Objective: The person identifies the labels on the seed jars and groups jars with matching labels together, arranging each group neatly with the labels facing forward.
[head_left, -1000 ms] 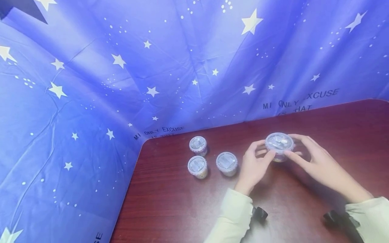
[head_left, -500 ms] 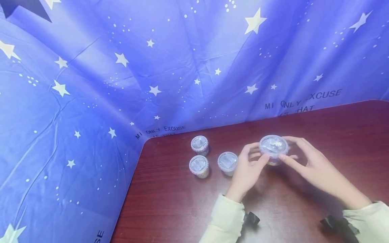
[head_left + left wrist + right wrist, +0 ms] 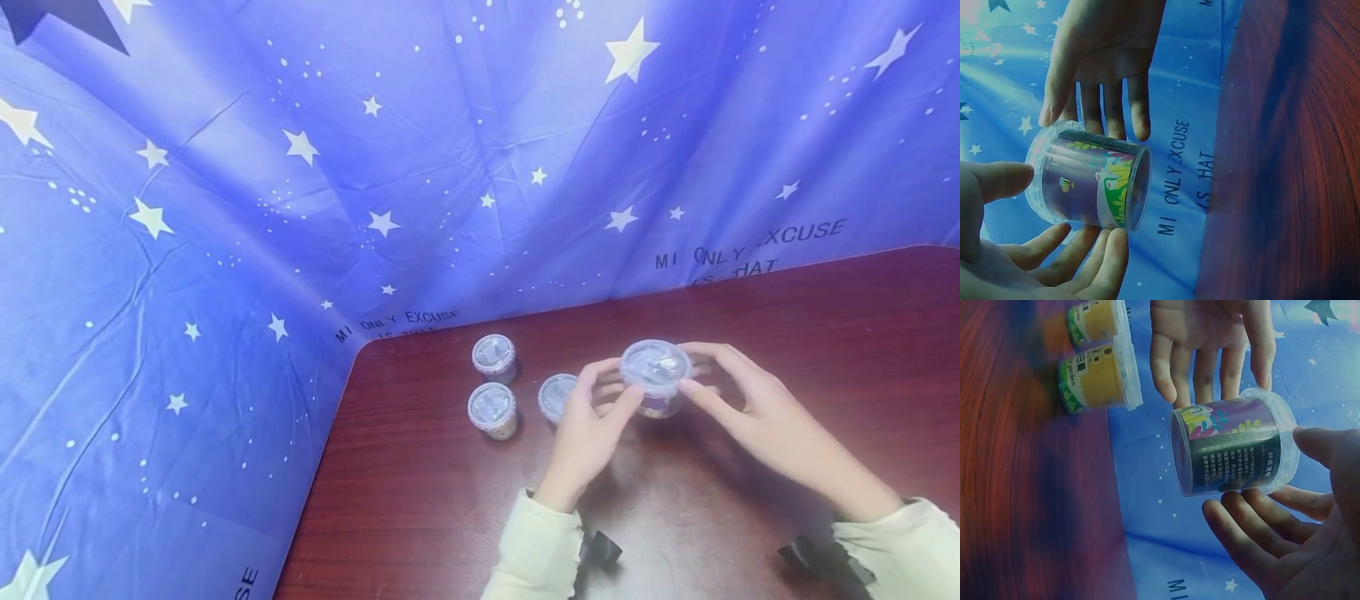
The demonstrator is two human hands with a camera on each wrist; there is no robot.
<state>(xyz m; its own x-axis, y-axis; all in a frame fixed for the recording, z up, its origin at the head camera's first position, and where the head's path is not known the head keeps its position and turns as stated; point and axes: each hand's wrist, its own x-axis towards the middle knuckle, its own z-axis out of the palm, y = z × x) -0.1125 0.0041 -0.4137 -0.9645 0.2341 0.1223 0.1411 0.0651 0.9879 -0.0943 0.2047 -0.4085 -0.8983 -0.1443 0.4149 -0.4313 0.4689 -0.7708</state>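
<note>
Dark reddish wood-grain counter (image 3: pixel 465 508) with a rounded far-left corner. Three small lidded cups stand upright on it near that corner: rear cup (image 3: pixel 493 357), front-left cup (image 3: pixel 492 410), and third cup (image 3: pixel 556 397) to their right, partly hidden. All stand apart.

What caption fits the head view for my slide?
Both hands, left hand and right hand, hold a lidded cup above the table, beside three more cups.

left hand (image 3: pixel 592 429) and right hand (image 3: pixel 757 412) hold lidded cup (image 3: pixel 655 377) above table (image 3: pixel 420 500); three cups (image 3: pixel 492 408) beside.
</note>
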